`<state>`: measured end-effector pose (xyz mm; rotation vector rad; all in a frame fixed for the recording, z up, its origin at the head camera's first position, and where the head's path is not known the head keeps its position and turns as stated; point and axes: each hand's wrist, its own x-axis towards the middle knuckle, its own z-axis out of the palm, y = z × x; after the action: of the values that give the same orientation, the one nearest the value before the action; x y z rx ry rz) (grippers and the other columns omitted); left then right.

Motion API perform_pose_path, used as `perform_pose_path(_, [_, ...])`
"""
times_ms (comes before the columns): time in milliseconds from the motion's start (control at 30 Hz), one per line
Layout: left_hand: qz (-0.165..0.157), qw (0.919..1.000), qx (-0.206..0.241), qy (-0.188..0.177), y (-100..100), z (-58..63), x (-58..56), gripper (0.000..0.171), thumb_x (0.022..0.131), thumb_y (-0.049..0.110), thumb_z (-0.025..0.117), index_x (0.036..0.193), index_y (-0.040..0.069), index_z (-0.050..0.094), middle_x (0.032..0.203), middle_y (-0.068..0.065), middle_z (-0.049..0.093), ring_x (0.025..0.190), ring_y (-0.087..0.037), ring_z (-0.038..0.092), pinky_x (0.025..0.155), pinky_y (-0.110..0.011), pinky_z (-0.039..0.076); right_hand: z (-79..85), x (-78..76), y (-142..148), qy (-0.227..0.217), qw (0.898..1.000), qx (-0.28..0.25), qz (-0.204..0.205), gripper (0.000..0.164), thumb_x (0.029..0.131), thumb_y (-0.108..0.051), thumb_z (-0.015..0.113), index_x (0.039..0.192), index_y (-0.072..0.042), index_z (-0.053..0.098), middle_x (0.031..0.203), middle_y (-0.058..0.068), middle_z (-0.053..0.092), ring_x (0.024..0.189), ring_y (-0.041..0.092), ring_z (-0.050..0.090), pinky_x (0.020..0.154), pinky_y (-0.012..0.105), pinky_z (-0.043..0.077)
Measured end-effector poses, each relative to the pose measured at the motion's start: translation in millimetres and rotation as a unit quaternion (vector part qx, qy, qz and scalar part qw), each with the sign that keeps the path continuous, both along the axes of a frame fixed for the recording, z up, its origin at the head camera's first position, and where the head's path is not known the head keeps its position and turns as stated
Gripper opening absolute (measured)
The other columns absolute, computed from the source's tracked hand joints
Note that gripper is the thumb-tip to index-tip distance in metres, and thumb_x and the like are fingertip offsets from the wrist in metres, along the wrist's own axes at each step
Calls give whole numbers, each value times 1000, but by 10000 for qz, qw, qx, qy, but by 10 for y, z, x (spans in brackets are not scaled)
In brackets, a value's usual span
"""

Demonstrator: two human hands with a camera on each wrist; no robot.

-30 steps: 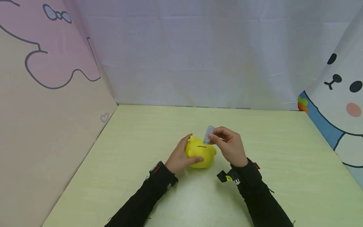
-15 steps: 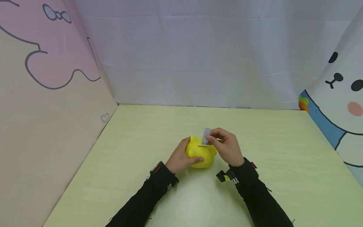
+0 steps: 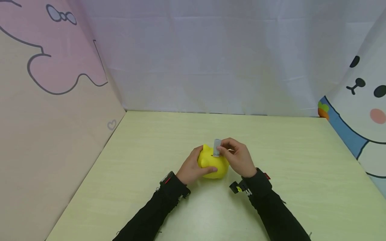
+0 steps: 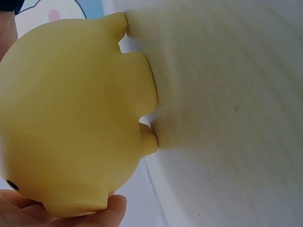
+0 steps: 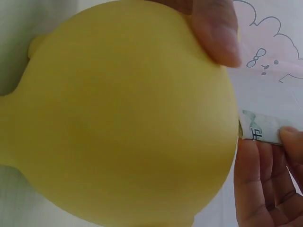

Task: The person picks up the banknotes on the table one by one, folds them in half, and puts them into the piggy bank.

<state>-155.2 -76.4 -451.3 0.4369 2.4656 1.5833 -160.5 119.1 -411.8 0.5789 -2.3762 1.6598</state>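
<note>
A yellow piggy bank [image 3: 222, 166] stands on the table, its coin slot [image 3: 212, 155] facing up. My left hand [image 3: 190, 168] grips it from the left, thumb across the near side and fingers around its snout end, as the left wrist view shows. Between the thumb and fingers of my right hand [image 3: 239, 159] is pinched a small, pale folded banknote [image 3: 216, 147], held upright above the bank. In the right wrist view the lower end of the banknote [image 5: 262, 127] meets the dark slot edge; that tip is hidden by the bank's curved body.
The pale wooden table [image 3: 144, 144] reaches back to a white curtain [image 3: 193, 67]. A printed panel [image 3: 60, 150] rises along the left side, and a panel with a white cartoon animal [image 3: 362, 110] borders the right.
My right hand has shifted left and slightly down, bringing the banknote from beside the slot to right at it and turning it more upright. My left hand and the piggy bank hardly move.
</note>
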Motion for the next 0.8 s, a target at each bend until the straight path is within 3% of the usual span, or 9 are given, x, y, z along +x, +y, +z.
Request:
perform_pose_path(400, [21,10000,-11,-18,1,5,-2,97,79,43,81,152,9,27,141,-8,43,102,-20,51,89,-34,46,-22,-9,-15,62,9998,121,-175,10,93,-7,66,100,0,66,93,14,66,83,21,61,73,15,53])
perform_pose_path(800, [-28,10000,35,20,2,-4,2,93,81,40,80,152,10,27,143,-9,41,101,-20,51,87,-33,46,-49,-11,-11,673,9965,503,-40,6,90,-3,68,96,-3,67,90,10,67,79,14,60,72,18,54])
